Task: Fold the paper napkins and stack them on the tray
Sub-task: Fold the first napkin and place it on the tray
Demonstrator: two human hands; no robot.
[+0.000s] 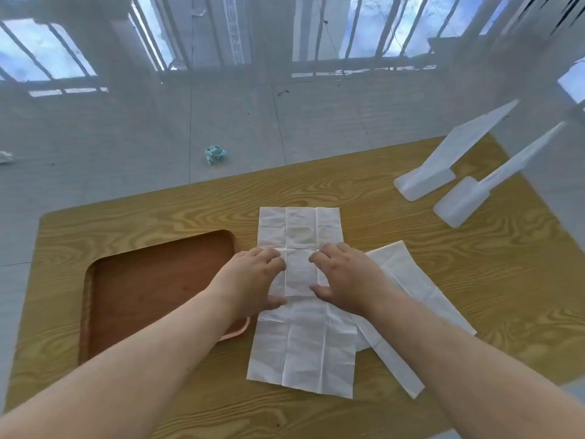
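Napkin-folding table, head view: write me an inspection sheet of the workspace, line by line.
Surface: wood-grain table, flat, with bare areas around the work.
Job's things: unfolded napkin lies flat, creased into panels, right of the tray; tray holds no napkins. A second napkin lies partly under the first, angled to the right.
Clutter: two white plastic stands at the far right of the table.
Grips: left hand and right hand both press flat on the unfolded napkin's middle, closed on nothing.
Cables: nothing seen.
Surroundings: tiled floor with a crumpled teal wrapper and a white scrap; barred windows beyond.
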